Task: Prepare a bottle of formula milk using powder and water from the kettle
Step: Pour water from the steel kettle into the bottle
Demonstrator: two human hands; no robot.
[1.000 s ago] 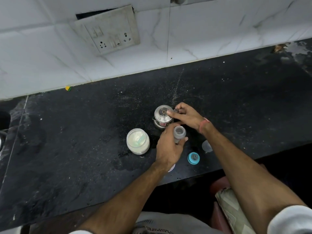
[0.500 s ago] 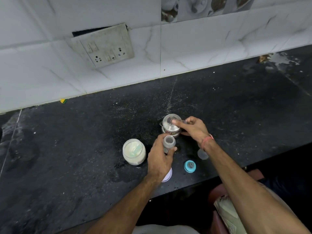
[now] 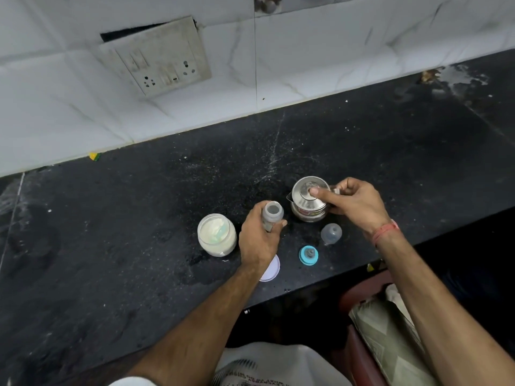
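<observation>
Two caps beside kettle

One kettle, one bottle, one powder jar, two caps, two hands.

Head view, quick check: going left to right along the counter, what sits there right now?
Open powder jar → baby bottle held in the left hand → steel kettle, with the right hand on its lid and handle → clear bottle cap.
</observation>
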